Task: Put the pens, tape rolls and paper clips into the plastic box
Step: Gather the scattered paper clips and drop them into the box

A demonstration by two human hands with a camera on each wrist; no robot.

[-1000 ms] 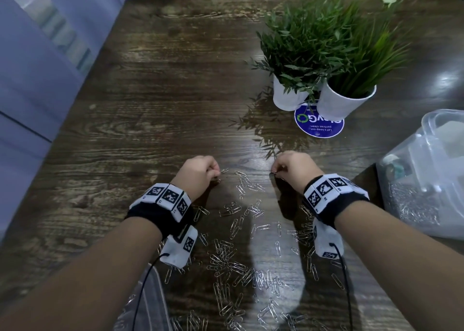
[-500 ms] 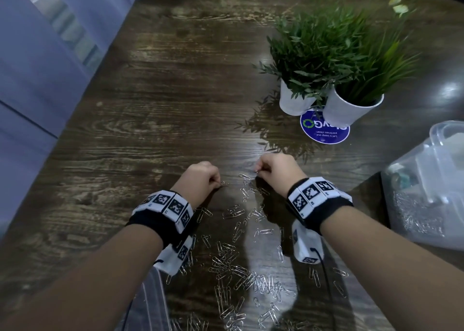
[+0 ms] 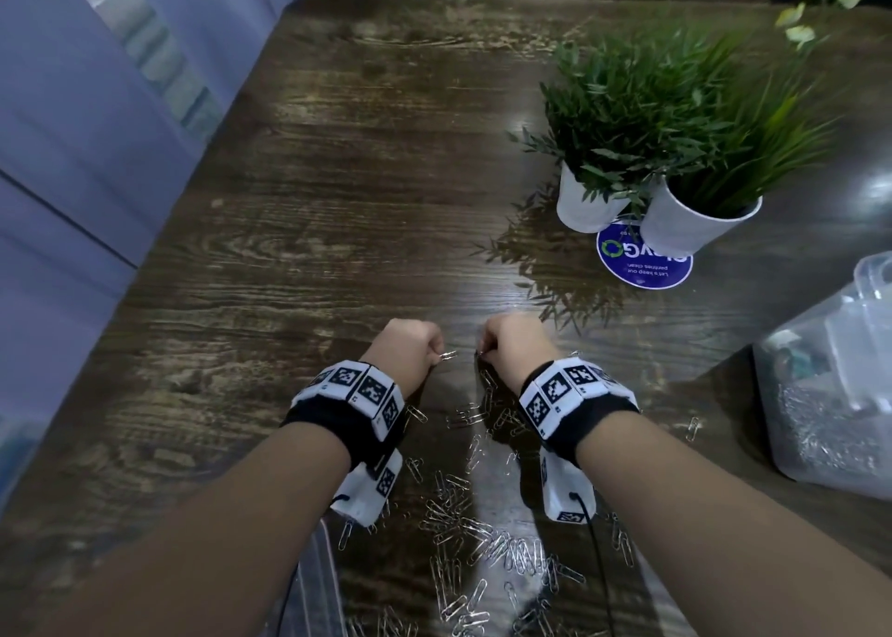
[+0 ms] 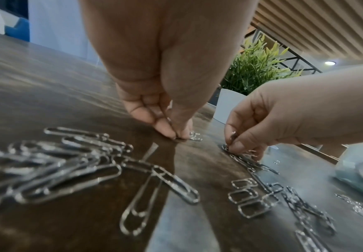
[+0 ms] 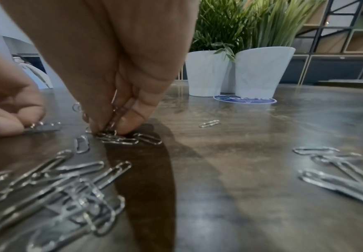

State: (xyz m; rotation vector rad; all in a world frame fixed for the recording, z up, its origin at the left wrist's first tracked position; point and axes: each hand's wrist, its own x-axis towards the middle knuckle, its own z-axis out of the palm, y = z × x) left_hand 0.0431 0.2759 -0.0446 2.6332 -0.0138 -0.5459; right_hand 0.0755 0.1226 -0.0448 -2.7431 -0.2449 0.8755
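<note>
Your left hand (image 3: 410, 347) and right hand (image 3: 514, 347) sit side by side at mid-table, fingertips down on the dark wooden table (image 3: 338, 178). The left pinches a clip at its tip; the right grips several. Behind them — toward you — the loose silver wire paper clips (image 3: 482, 540) lie scattered on the tabletop, between and under your wrists. Two white potted green plants (image 3: 675, 153) stand touching at the far right, the nearer pot resting on a round blue sticker (image 3: 642, 264). The clear plastic box (image 3: 830, 395) sits at the right edge, clips inside it.
</note>
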